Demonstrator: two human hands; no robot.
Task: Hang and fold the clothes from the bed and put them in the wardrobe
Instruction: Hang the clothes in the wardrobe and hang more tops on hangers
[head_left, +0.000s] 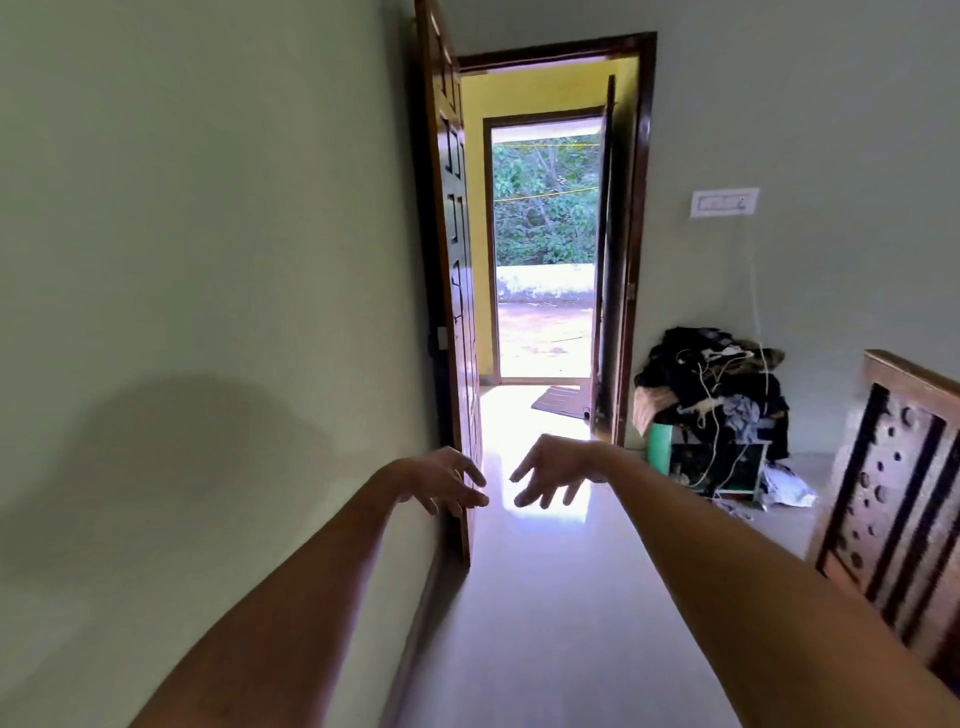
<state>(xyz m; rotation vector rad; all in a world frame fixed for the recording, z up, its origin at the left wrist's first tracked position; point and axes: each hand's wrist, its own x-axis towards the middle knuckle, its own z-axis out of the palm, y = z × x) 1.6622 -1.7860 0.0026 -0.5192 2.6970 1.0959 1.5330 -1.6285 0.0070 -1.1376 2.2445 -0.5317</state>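
Observation:
Both my arms reach forward at waist height. My left hand (447, 480) hangs with loose, spread fingers beside the edge of the open wooden door (457, 291) and holds nothing. My right hand (550, 470) hovers a little to its right, fingers relaxed and pointing down, also holding nothing. A carved wooden bed board (893, 499) shows at the right edge; the mattress and any clothes on it are out of view. No wardrobe is visible.
A pale wall (208, 312) runs along my left. The doorway ahead leads to a yellow hallway and an outer door with a dark mat (561, 401). A heap of dark clothes (711, 379) with white cables sits on a green stand by the right wall.

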